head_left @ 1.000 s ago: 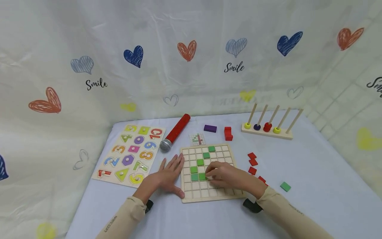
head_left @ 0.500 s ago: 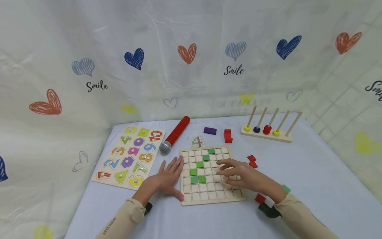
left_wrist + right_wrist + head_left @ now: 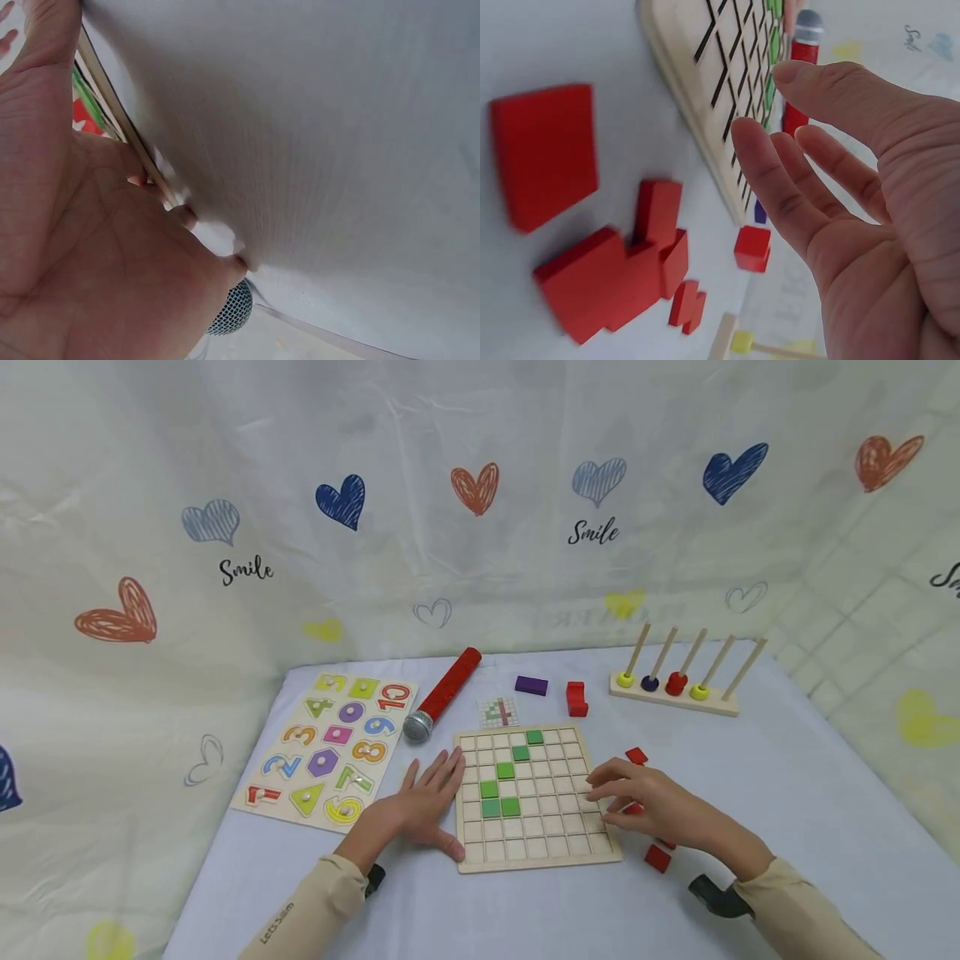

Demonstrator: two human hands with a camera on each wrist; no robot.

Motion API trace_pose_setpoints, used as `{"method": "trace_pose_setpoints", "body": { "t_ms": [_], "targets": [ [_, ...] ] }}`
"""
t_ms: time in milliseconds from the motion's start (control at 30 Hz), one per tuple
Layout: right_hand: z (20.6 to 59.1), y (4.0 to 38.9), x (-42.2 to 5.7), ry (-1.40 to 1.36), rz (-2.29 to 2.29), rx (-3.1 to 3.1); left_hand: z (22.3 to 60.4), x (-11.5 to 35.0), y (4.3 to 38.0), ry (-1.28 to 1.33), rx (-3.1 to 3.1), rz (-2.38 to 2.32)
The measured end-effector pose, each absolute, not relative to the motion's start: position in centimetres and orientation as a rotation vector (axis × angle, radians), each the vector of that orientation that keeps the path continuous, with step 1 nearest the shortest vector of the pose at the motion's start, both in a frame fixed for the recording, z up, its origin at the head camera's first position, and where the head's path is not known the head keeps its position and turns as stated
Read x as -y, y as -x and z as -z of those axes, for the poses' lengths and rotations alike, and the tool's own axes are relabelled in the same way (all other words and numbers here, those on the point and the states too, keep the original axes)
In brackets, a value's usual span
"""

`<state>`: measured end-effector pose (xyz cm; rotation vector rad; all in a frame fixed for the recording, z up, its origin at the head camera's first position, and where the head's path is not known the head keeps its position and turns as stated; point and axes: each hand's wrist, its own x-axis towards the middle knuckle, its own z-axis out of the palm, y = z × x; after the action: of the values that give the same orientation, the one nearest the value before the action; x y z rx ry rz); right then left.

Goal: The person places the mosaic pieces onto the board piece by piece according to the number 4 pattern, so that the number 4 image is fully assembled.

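A wooden grid board [image 3: 555, 852] lies on the white cloth, with several green square tiles [image 3: 506, 770] set in its cells in a slanting line. My left hand [image 3: 427, 806] rests with spread, straight fingers along the board's left edge, thumb at the lower left corner. Over the board's right edge my right hand [image 3: 648, 802] hovers, its fingers loosely bent and nothing between them. Below and beside it lie several loose red square tiles [image 3: 546, 154], some overlapping; part of them is hidden by the hand in the head view.
A small pattern card [image 3: 498, 712] sits behind the board. Around it are a red microphone [image 3: 446, 689], a purple block [image 3: 532, 685], a red block [image 3: 576, 699] and a peg stand with rings [image 3: 675, 693]. A number puzzle board [image 3: 322, 752] lies at left.
My right hand has lifted off the green tile by the board's lower middle and moved right to the board's edge, its fingers loosened. The left hand has stayed in place.
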<state>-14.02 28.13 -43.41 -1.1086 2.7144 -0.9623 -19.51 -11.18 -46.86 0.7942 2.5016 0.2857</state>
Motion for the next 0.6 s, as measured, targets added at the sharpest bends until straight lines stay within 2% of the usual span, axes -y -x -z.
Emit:
{"method": "trace_pose_setpoints", "body": {
  "t_ms": [333, 600],
  "targets": [
    [43.8, 12.1, -31.0, 0.994, 0.894, -2.851, 46.5, 11.0, 19.4, -0.790, -2.516, -0.224],
    [42.8, 10.5, -35.8, 0.734, 0.785, -2.954, 46.4, 10.8, 19.4, -0.784, -2.527, -0.181]
  ]
}}
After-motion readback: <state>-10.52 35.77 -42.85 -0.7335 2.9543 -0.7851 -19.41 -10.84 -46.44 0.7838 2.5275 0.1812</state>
